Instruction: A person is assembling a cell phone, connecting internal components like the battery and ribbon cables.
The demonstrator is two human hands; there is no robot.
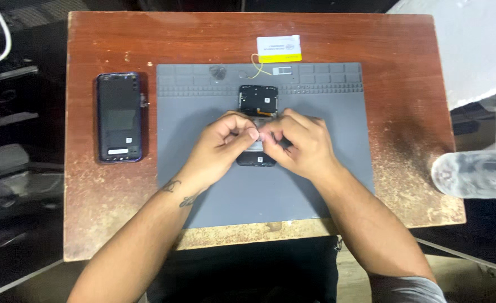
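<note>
The opened phone body [258,101] lies lengthwise on the grey work mat [315,185], near its upper middle, with its internal parts exposed at the top end and its lower end [256,161] showing below the hands. Both hands meet directly above its middle. The left hand [225,140] and the right hand [301,143] have their fingers [252,133] drawn narrow, tips touching tip to tip, pinched on something too small to identify; whether it is a part, a film or a connector cannot be told.

Risks, as judged from this position: the pinched item is tiny and held above the open body, so a slip could drop it into the exposed interior or let it bounce off the mat onto the worn wooden table [107,213]. The body itself is not held down; a pull from either hand could drag or tilt it.

Further out, a separate back cover [119,118] lies on the table left of the mat, well apart. A white and yellow card [279,49] sits past the mat's far edge. A clear plastic bottle [475,174] lies at the table's right edge and could roll off.
</note>
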